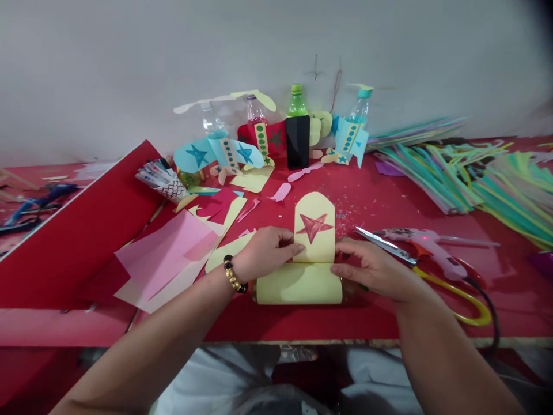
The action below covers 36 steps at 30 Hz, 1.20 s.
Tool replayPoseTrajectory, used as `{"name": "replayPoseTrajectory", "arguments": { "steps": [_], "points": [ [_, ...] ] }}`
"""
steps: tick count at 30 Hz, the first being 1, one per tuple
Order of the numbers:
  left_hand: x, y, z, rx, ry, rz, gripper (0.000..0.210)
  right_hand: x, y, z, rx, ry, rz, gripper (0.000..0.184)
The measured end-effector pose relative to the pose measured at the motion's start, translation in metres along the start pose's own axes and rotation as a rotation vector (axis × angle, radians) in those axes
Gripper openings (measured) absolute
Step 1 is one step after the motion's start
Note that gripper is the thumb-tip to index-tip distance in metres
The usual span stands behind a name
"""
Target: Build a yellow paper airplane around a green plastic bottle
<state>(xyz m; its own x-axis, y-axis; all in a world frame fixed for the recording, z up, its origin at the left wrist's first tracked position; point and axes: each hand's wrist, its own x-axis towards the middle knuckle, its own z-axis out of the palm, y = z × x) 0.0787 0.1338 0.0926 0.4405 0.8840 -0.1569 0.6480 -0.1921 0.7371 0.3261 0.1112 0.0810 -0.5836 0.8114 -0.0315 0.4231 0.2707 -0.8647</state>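
Observation:
A bottle wrapped in pale yellow paper (298, 285) lies on its side near the table's front edge. From it a round-ended yellow paper wing (314, 204) with a coloured red star points away from me. My left hand (270, 251), with a beaded bracelet at the wrist, pinches the wing's left edge near its base. My right hand (369, 265) grips the right edge near the same fold, its thumb by the wrapped paper. Behind my left hand, another yellow paper piece (220, 259) sticks out to the left.
Scissors (389, 248) and a pink glue gun (444, 253) with its cord lie right of my right hand. Pink paper sheets (168, 253) are at left. Decorated bottle planes (224, 150) and a black phone (298, 141) stand along the wall. Pipe cleaners (436, 173) are heaped at right.

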Motion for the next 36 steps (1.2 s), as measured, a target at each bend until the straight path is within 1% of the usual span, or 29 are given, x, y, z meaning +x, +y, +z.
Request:
{"name": "replayPoseTrajectory", "arguments": {
  "steps": [4,10,12,14,16,17,20,23,25,28,30,31,33,34,36],
  "points": [
    [0.000,-0.003,0.000,-0.026,-0.018,-0.055,0.040,0.001,0.000,0.000,-0.079,0.038,0.075,0.036],
    [0.000,-0.004,-0.001,-0.017,0.001,-0.102,0.038,0.001,0.000,0.000,-0.032,0.044,0.138,0.033],
    [-0.001,-0.004,-0.001,-0.025,0.006,-0.113,0.038,0.001,0.001,0.001,-0.016,0.062,0.127,0.032],
    [-0.003,-0.005,-0.001,-0.044,0.002,-0.126,0.037,0.000,0.002,0.003,-0.004,0.106,0.093,0.033],
    [-0.004,-0.006,-0.001,-0.054,0.002,-0.140,0.036,-0.002,0.003,0.004,0.009,0.142,0.050,0.039],
    [-0.005,-0.006,-0.002,-0.054,0.004,-0.148,0.036,-0.002,0.003,0.004,0.021,0.136,0.034,0.044],
    [-0.007,-0.006,-0.001,-0.037,0.020,-0.154,0.039,-0.004,0.002,0.004,0.025,0.054,0.010,0.057],
    [-0.010,-0.009,-0.002,0.001,0.031,-0.127,0.039,-0.004,0.002,0.003,-0.079,0.011,-0.015,0.057],
    [-0.014,-0.011,-0.003,0.065,0.070,-0.105,0.037,-0.004,0.003,0.003,-0.134,0.010,-0.035,0.055],
    [-0.028,-0.006,-0.003,0.200,0.216,-0.034,0.028,-0.004,0.005,0.003,-0.149,0.016,-0.057,0.055],
    [-0.040,0.001,0.000,0.245,0.316,0.103,0.017,-0.004,0.006,0.004,-0.136,0.012,-0.067,0.056],
    [-0.046,0.005,0.003,0.257,0.339,0.199,0.013,-0.004,0.007,0.004,-0.128,0.008,-0.070,0.056],
    [-0.055,0.012,0.012,0.302,0.314,0.377,0.021,-0.003,0.008,0.004,-0.123,0.002,-0.071,0.057],
    [-0.058,0.013,0.017,0.333,0.279,0.430,0.028,-0.003,0.008,0.004,-0.126,-0.003,-0.069,0.058],
    [-0.061,0.014,0.028,0.395,0.216,0.450,0.042,-0.003,0.008,0.004,-0.133,-0.013,-0.065,0.059]
  ]
}}
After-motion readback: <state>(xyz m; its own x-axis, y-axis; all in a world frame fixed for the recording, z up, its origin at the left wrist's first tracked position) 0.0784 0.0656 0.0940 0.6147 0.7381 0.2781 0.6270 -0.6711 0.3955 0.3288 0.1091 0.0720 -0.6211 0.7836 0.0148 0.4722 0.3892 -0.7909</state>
